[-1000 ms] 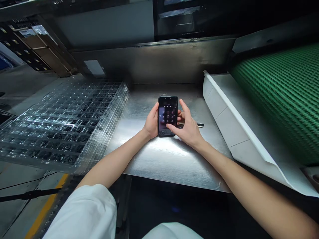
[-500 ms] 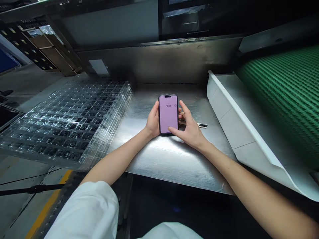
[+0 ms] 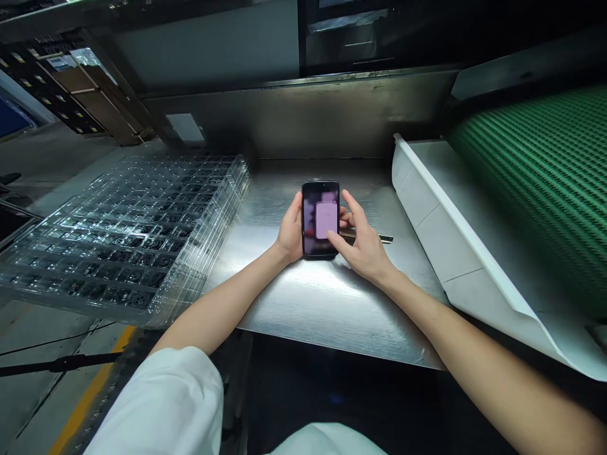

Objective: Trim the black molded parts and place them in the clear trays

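Observation:
A smartphone is held upright over the metal worktop, its screen dark and blurred with a small purple panel. My left hand is closed around the phone's left edge. On the other side, my right hand has its thumb on the lower screen and its index finger raised. The remaining fingers curl at the phone's right edge, partly hidden. A slim, dark-ended stick-like thing shows behind my right hand. Whether that hand holds it or it lies on the worktop, I cannot tell.
Stacked clear plastic trays with dark round parts stand left of the metal worktop. To the right are a white chute-like tray and a green ridged belt. A metal panel rises behind the worktop.
The phone screen has gone from a full purple page to a shrunken purple panel on a dark background. My right thumb has slid slightly up and right across the screen.

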Tool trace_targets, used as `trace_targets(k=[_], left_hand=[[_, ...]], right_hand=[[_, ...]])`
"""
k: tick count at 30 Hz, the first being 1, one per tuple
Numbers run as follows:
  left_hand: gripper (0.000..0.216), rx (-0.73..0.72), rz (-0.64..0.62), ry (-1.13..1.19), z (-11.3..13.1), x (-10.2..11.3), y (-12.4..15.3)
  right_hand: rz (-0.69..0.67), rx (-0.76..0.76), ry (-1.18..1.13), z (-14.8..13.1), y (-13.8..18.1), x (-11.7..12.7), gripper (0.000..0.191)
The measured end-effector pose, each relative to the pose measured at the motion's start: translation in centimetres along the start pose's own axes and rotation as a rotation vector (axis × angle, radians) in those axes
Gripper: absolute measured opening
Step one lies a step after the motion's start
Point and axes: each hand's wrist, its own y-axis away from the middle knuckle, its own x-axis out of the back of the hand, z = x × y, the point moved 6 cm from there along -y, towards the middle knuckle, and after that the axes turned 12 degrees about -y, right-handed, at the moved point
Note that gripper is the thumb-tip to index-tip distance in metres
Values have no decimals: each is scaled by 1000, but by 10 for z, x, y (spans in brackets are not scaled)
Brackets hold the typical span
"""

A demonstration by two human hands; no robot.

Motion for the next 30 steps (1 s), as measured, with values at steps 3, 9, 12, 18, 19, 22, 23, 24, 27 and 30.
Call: trace_targets(k=[3,9,12,18,19,22,23,24,27,30], left_hand=[[74,18,-4,-1,-1,1,-1],[73,50,-6,29,-1,1,0],[73,45,2,37,-1,0,0],[70,24,11,44,-2,-1,-1],[70,13,12,34,-2,-1,-1],[68,-26,8,-11,-5,-3,-2],[68,-36,4,-25,-5,-3,-2],[67,-41,1,-35,-6,-3,-2],[66,-40,-5,-44,-7,-2,-1],[69,-20,-17,-37,-6,0,-1]], right_hand=[[5,-11,-7,2,0,1,87],[36,-32,-28,3,1,3,85],[44,-23,-41,3,1,4,84],[47,-29,-37,3,1,2,87],[50,-43,-43,3,1,2,90],[57,-100,-65,3,0,0,101],[61,-113,-69,3,0,-1,104],[63,-119,-71,3,-1,-1,105],[57,-119,-74,4,-1,-1,100],[54,-99,-77,5,0,0,93]])
